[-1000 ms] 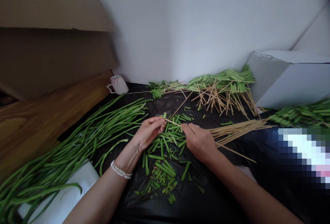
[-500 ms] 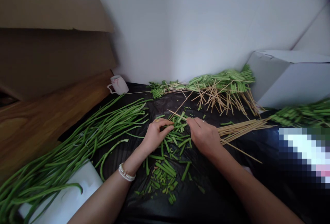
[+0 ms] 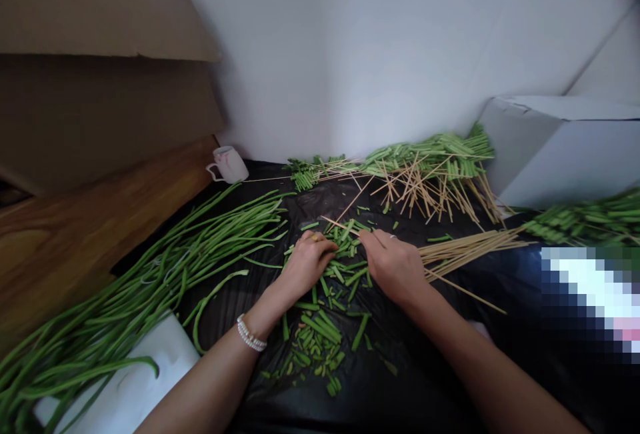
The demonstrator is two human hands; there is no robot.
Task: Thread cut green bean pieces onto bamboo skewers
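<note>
A skewer [image 3: 336,223] lies in the grip of the right hand [image 3: 395,264], its bare tip pointing left and away from the person, above cut beans [image 3: 356,273]. Whether one of the pieces by the fingers is threaded on it, I cannot tell. The left hand [image 3: 306,262] reaches down into the same pieces, fingers curled and thumb close to them; whether it pinches one is hidden. A bead bracelet [image 3: 250,334] circles the left wrist.

The pieces lie scattered on a black sheet [image 3: 415,381], with a smaller cluster nearer the person. Just right of the right hand lies a bundle of spare sticks [image 3: 470,247]. Left of the left hand, long beans [image 3: 215,241] stretch toward the near corner, partly over a white block [image 3: 145,381].

At the back, by the wall [image 3: 300,54], rows of green skewers [image 3: 425,154] lie with sticks jutting nearward. A mug [image 3: 231,165] stands left of them, near a cardboard box [image 3: 100,94]; a white box [image 3: 565,147] stands at right.
</note>
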